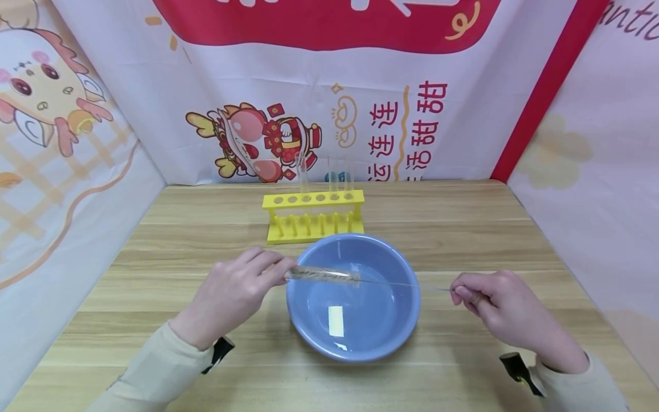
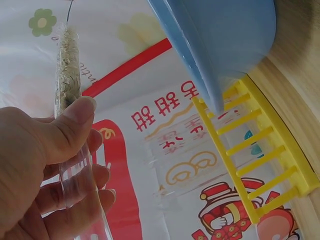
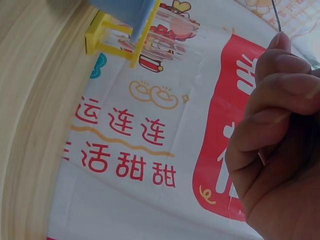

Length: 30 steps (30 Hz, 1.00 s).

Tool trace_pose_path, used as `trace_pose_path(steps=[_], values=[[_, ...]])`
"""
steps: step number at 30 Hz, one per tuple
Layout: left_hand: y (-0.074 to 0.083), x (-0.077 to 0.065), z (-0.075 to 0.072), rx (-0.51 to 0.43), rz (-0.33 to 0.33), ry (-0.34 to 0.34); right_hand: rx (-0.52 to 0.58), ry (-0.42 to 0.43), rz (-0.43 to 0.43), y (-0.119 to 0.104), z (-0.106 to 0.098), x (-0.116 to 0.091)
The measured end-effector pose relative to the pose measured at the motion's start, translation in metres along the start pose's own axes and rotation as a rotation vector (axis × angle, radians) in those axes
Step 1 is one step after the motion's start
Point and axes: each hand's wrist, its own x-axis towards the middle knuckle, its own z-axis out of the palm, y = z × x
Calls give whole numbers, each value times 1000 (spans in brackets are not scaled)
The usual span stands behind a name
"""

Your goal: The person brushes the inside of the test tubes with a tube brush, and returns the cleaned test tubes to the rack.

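Over the blue basin (image 1: pixel 304 320), my left hand (image 1: pixel 237 294) grips a clear glass test tube (image 2: pixel 80 172) between thumb and fingers, its mouth toward the right. The pale bristles of a test tube brush (image 2: pixel 69 65) sit inside the tube, their end right at its mouth in the head view. From there the brush's thin twisted wire handle (image 1: pixel 401 284) stretches across the basin's right rim. My right hand (image 1: pixel 499 309) pinches the far end of that wire between thumb and curled fingers, to the right of the basin.
Behind the basin stands a yellow test tube rack (image 1: pixel 315 199) holding 3 upright clear test tubes (image 1: pixel 333 177). Water with bright reflections shows in the basin. The wooden table (image 1: pixel 206 229) is bounded by printed cloth walls (image 1: pixel 463 114) at the back and sides.
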Motion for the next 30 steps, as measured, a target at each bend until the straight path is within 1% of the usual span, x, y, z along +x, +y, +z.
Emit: trace_pose_path(steps=[5, 7, 10, 14, 17, 19, 22, 25, 28, 30], values=[[-2, -2, 3, 3, -4, 2, -12, -2, 0, 5, 0, -1], [-5, -3, 6, 1, -4, 8, -20, -5, 14, 9, 0, -4], [-11, -8, 11, 13, 1, 38, -48, -5, 66, 18, -1, -12], [-24, -17, 17, 61, -8, 56, -89, 14, 179, 33, -10, -32], [-32, -20, 17, 109, -15, 27, -112, 50, 234, 41, -21, -47], [-33, -19, 15, 145, -5, 0, -125, 76, 255, 45, -28, -54], [-29, -13, 12, 198, 48, -48, -167, 104, 254, 46, -36, -60], [-21, -5, 9, 278, 142, -95, -205, 122, 240, 45, -40, -62], [-12, 3, 6, 387, 247, -125, -219, 127, 213, 42, -40, -60], [-7, 9, 5, 429, 298, -143, -227, 128, 192, 40, -39, -58]])
